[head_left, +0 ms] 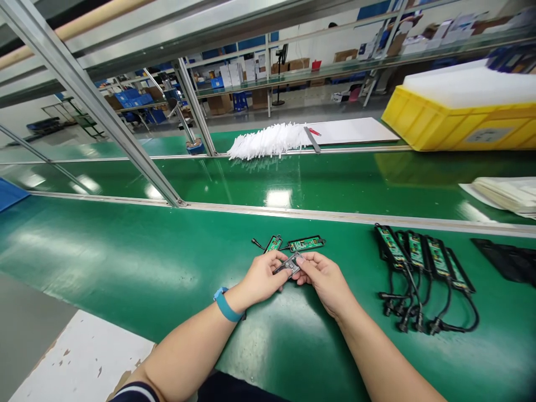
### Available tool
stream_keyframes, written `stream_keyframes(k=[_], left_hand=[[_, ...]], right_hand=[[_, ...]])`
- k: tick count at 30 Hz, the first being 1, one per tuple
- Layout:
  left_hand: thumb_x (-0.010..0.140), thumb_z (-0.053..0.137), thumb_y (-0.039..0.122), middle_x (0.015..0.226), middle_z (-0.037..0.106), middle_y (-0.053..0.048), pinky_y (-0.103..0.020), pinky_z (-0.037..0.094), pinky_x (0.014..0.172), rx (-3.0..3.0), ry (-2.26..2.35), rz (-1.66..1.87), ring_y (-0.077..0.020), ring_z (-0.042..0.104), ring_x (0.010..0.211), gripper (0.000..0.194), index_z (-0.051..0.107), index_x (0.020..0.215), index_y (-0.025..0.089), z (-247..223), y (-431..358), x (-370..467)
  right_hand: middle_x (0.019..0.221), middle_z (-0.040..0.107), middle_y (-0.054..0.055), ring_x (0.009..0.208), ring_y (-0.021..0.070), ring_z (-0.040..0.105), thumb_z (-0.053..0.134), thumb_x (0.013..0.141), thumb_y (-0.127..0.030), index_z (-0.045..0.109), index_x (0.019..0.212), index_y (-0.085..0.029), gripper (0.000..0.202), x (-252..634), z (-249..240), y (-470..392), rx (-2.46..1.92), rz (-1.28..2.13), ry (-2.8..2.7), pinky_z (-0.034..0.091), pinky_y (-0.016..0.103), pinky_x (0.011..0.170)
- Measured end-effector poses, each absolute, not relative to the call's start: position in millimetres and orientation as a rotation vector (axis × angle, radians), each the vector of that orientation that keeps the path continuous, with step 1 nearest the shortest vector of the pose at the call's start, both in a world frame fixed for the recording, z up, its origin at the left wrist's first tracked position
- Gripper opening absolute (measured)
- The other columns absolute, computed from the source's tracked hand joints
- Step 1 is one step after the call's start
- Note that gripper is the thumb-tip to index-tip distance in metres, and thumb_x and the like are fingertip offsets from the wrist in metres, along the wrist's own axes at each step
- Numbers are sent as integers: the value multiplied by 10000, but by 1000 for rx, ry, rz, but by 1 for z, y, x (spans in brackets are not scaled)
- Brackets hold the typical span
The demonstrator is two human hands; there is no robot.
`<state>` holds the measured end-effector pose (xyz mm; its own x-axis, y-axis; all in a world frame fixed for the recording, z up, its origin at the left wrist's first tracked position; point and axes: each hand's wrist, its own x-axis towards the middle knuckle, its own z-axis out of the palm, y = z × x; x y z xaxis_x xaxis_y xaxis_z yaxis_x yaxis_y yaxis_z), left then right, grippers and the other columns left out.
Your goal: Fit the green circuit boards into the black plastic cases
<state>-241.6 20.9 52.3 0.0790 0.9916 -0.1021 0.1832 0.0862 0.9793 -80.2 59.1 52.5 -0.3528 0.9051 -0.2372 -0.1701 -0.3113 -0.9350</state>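
Note:
Between my two hands is a small dark grey rectangular casing (288, 266) with light marks on its face. My left hand (264, 274), with a teal band at its wrist, closes on the casing's left end. At the other end, my right hand (321, 274) pinches it between thumb and fingers. Just beyond the fingers lie two black housings with exposed green circuit boards, one slanted circuit board (274, 243) with a cable plug beside it and one nearly level circuit board (307, 243). Both are apart from my hands.
On the right lie several cabled circuit boards (438, 258) in black housings, their plugs toward me. Black flat pieces (505, 259) lie farther right. Behind the bench's metal edge rail are white ties (270, 139), a yellow bin (460, 125) and stacked sheets (505, 192). A metal post (125, 131) rises at left.

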Motion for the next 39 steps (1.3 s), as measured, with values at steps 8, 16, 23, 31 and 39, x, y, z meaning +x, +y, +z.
stream_keyframes(k=[8, 16, 23, 31, 39], left_hand=[[835, 538, 196, 742, 639, -17, -179, 402, 513, 1401, 1337, 997, -77, 543, 553, 91, 570, 909, 152, 58, 20, -239], [882, 515, 250, 736, 643, -20, -225, 435, 610, 1644, 1469, 1047, -118, 577, 646, 131, 607, 919, 164, 59, 18, -241], [828, 600, 414, 837, 590, -52, -327, 443, 721, 1896, 2030, 956, -197, 556, 778, 285, 573, 979, 174, 60, 27, -262], [750, 641, 216, 788, 586, -15, -295, 429, 694, 1824, 1979, 840, -183, 560, 744, 127, 563, 845, 185, 50, 39, -276], [946, 441, 298, 1064, 602, -81, -344, 453, 845, 2085, 1791, 855, -214, 577, 956, 303, 519, 1226, 215, 91, 22, -277]], right_hand=[[684, 651, 1, 579, 132, 617, 780, 679, -363, 553, 952, -164, 406, -83, 43, 59, -1051, 1703, -1216, 483, 236, 510], [736, 652, -9, 566, 123, 612, 758, 693, -334, 519, 1004, -177, 422, -85, 39, 59, -1051, 1683, -1210, 488, 238, 503], [728, 648, -20, 526, 82, 575, 779, 656, -278, 544, 975, -170, 410, -73, 47, 68, -1085, 1762, -962, 510, 209, 516], [726, 663, 16, 615, 125, 617, 756, 708, -295, 587, 928, -165, 306, -73, 48, 69, -1055, 1905, -907, 551, 252, 563], [783, 698, 62, 657, 154, 663, 678, 779, -261, 626, 911, -149, 180, -83, 47, 60, -1011, 2031, -794, 577, 329, 695]])
